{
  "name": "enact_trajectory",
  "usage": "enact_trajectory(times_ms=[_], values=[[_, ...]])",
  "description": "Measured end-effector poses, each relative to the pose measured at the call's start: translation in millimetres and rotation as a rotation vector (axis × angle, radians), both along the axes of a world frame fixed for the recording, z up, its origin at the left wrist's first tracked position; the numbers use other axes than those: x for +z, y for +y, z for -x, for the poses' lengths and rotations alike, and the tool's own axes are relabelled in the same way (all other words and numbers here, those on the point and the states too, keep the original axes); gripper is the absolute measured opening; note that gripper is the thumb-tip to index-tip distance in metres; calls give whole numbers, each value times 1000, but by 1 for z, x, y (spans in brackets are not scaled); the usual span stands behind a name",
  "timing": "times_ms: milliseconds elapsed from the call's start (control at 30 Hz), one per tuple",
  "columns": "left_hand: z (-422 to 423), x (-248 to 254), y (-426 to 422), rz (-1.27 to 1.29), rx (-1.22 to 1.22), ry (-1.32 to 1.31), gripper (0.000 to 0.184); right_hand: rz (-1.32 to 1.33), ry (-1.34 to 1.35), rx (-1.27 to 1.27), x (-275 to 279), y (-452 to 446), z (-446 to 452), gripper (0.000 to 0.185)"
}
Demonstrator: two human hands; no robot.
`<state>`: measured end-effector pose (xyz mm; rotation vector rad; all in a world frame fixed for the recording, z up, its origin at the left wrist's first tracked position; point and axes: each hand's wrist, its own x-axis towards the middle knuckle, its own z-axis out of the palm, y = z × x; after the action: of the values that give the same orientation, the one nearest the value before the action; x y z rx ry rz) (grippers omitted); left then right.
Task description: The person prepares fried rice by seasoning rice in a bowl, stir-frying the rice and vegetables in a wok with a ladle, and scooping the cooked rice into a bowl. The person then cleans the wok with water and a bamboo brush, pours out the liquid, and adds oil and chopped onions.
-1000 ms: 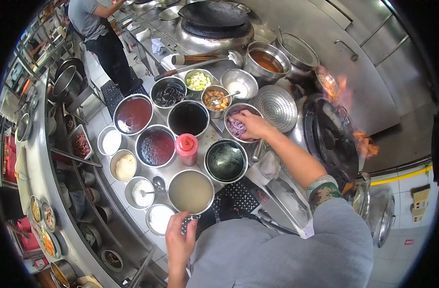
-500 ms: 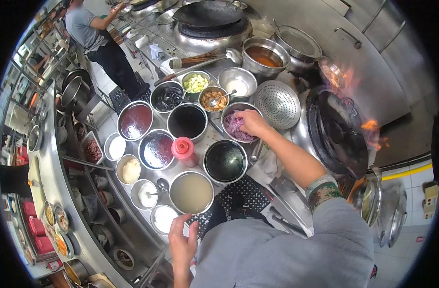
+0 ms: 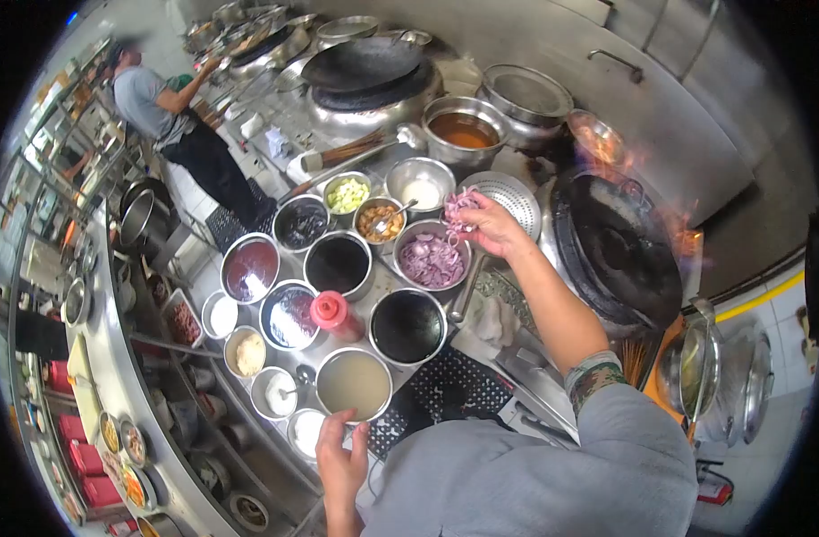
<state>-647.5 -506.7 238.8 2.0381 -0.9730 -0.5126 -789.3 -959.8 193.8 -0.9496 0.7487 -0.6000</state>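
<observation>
My right hand (image 3: pixel 495 225) is closed on a clump of sliced red onion (image 3: pixel 461 208), raised just above the far right rim of a metal pot of the same onion (image 3: pixel 430 261). A few strands hang below the fingers. Beyond the hand lies a round perforated strainer (image 3: pixel 517 201). Farther right, a black wok (image 3: pixel 619 251) sits on a burner with flames at its edge. My left hand (image 3: pixel 342 461) holds nothing, its fingers apart, near a pot of cloudy liquid (image 3: pixel 356 383) and a bowl of white contents (image 3: pixel 307 433).
Several sauce pots surround a red squeeze bottle (image 3: pixel 330 313). A pot of amber broth (image 3: pixel 464 131) and another wok (image 3: pixel 363 67) stand at the back. At the upper left another person (image 3: pixel 172 112) stands by the stoves. A ladle (image 3: pixel 412 136) lies across the counter.
My right hand has lifted out of the onion pot, bringing up a clump of slices. The camera view has shifted slightly. My left hand stays near the same place.
</observation>
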Motion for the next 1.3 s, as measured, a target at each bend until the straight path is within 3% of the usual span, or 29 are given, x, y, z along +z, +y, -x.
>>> enact_trajectory(times_ms=[100, 233, 333, 433, 533, 633, 700, 767, 800, 900, 967, 1033, 1067, 1100, 1133, 1167, 1200, 1233, 1300], values=[[-1, -5, -7, 70, -51, -68, 20, 30, -148, -96, 43, -13, 48, 44], [6, 1, -20, 44, -78, -11, 21, 164, -140, -298, 84, -36, 155, 40], [12, -6, -26, 40, -105, 43, 23, 324, 334, -388, 100, -46, 238, 32], [19, -19, -34, 84, -190, -69, 21, 407, 788, -449, 89, -59, 293, 30], [32, -14, -43, 73, -252, -61, 22, 964, 1544, -403, 50, -93, 344, 35], [48, 5, -49, 24, -215, 1, 21, 907, 1491, -545, 59, -124, 357, 39], [54, 5, -48, -4, -198, -16, 20, 881, 1132, -620, 89, -109, 331, 29], [51, -10, -40, -14, -213, -125, 19, 653, 624, -537, 141, -55, 263, 18], [58, -13, -38, -23, -120, 10, 21, 645, 542, -477, 145, -41, 234, 17], [79, 8, -40, -75, -87, -2, 23, 666, 378, -264, 109, -23, 146, 17], [85, 1, -27, -57, -24, 17, 24, 706, 476, -66, 65, -13, 81, 15], [91, 11, -17, -109, 8, -20, 24, 929, 632, 60, 17, -2, 24, 14], [89, 8, -5, -114, 39, -26, 23, 1213, 649, 39, -19, 0, 2, 14], [87, 8, 6, -91, 32, -96, 23, 1256, 857, 144, -41, 2, -20, 18], [88, 17, 11, -124, 108, -27, 23, 1277, 943, 252, -44, 12, -29, 20], [88, 26, 20, -149, 213, 39, 24, 1186, 842, 349, -64, 15, -33, 20], [82, 22, 35, -116, 242, -22, 24, 1367, 948, 454, -81, 12, -42, 21], [73, 14, 54, -92, 281, -92, 25, 1315, 847, 410, -70, 26, -46, 23], [55, 17, 85, -104, 414, -132, 25, 1449, 1024, 508, -78, 20, -56, 20]])
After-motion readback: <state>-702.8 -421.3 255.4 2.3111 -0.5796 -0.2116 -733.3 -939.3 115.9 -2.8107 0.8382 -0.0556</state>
